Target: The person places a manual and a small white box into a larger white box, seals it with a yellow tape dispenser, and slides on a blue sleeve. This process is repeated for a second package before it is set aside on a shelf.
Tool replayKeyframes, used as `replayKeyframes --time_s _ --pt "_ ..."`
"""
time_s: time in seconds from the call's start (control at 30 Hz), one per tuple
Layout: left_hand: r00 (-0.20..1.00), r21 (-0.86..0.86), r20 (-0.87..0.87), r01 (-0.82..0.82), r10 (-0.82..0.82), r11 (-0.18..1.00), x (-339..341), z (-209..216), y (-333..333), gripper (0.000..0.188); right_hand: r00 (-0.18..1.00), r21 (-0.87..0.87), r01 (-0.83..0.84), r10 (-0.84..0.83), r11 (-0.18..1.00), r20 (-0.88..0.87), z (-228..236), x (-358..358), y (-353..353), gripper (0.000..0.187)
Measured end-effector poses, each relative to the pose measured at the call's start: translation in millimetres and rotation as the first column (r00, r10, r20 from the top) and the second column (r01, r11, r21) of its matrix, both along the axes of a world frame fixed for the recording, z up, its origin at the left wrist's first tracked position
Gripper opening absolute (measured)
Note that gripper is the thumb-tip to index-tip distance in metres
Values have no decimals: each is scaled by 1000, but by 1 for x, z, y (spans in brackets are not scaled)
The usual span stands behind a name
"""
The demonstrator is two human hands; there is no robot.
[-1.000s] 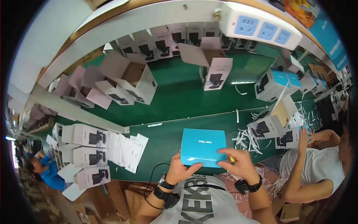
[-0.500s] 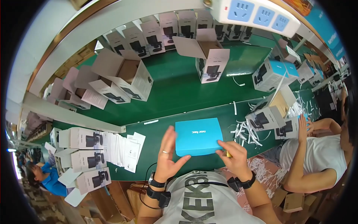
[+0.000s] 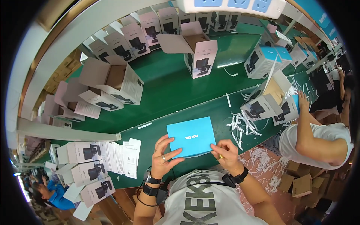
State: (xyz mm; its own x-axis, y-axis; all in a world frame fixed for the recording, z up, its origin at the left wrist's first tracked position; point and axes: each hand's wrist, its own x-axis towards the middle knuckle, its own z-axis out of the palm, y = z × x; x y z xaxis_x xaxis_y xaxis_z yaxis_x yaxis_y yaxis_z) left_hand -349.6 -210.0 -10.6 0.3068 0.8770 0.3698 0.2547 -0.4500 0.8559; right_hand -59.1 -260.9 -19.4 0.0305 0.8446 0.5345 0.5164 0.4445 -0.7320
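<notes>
Since the earlier frame, the left hand (image 3: 163, 159) has come in from beside the bright-blue, flat rectangular cardboard box (image 3: 190, 129) to its near left corner, where its fingers and thumb now grasp the edge. Turned slightly, the box is in front of the person, over the near part of the green worktop (image 3: 217, 112); whether it is lifted or resting cannot be told. At its near right corner, the right hand (image 3: 227, 154) has thumb and fingertips against the edge while also holding a small yellow object (image 3: 221, 156), mostly hidden.

As for progress, the blue box looks shut, its broad upper face flat, though its near side is too hidden to confirm that. Still open is the tall white printed carton (image 3: 204, 62) at the far side, flaps raised; so are several white cartons with pictures (image 3: 83, 152) on the left. Beside those lies a row of thin white paper sheets (image 3: 130, 165). Loose white paper strips (image 3: 240, 127) are scattered to the right of the box.
</notes>
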Motion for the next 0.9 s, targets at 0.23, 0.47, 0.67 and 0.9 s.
replayKeyframes --time_s 0.23,0.47,0.67,0.9 --pt "792 223 -611 157 13 962 23 66 14 66 973 -36 -58 64 998 222 21 2 8 46" --pt "620 122 -781 269 -75 955 70 28 7 87 975 -1 -110 108 994 193 0 -21 4 45" --pt "686 102 -721 238 -93 966 62 42 23 86 936 -95 -272 286 958 207 12 7 27 43" --pt "584 189 -812 273 -6 943 60 69 43 81 958 -1 -271 270 963 102 6 18 36 45"
